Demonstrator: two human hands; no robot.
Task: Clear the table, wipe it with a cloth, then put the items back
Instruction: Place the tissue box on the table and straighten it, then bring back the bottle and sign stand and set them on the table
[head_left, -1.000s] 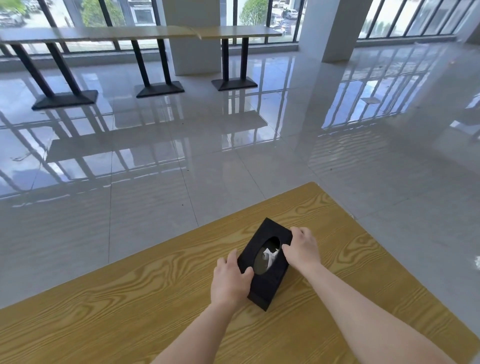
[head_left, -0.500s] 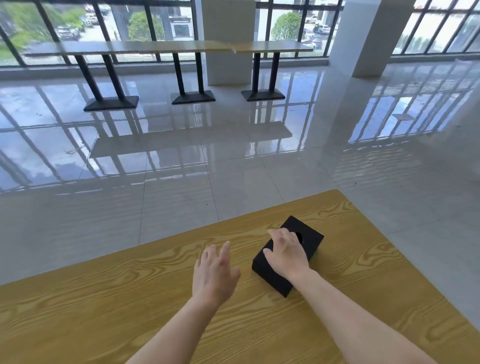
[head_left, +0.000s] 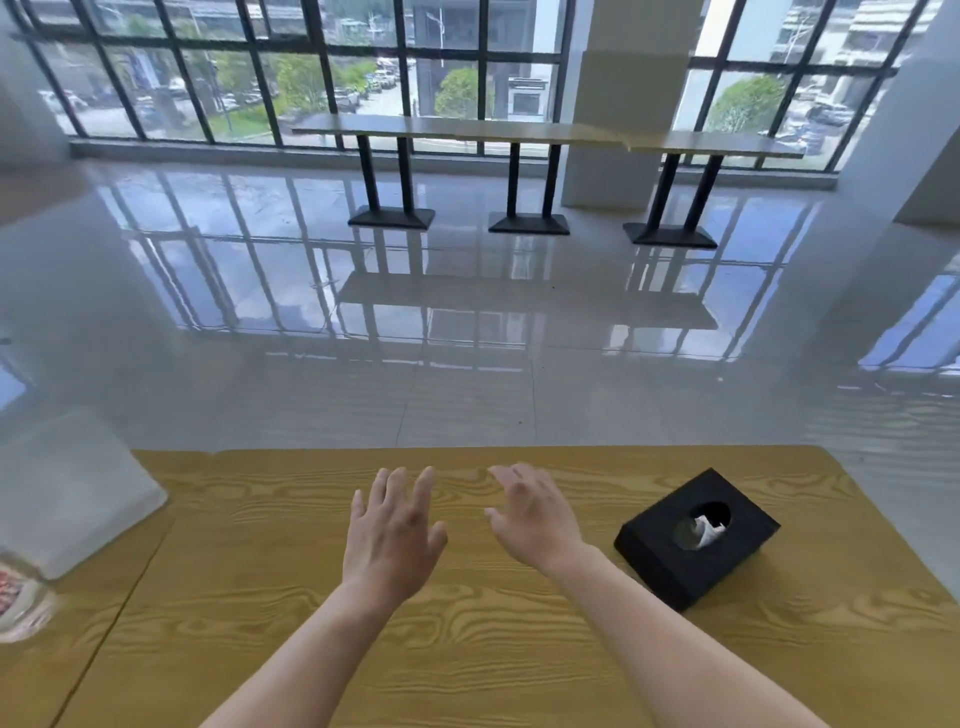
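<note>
At the far left edge of the wooden table (head_left: 467, 649) sits a blurred pale object (head_left: 72, 499), too smeared to identify. The left hand (head_left: 392, 535) is over the tabletop, fingers straight and loosely spread, holding nothing. Just beside it, the right hand (head_left: 537, 519) is also empty, its fingers relaxed and slightly bent. Right of both hands and untouched, the black tissue box (head_left: 737, 551) lies on the table near its far right corner, with a white tissue (head_left: 704, 530) showing in its oval opening.

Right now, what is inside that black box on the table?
A white tissue pokes up through the oval hole in the top of the black box. The rest of the inside is hidden by its walls, so how many tissues it holds cannot be told.
</note>
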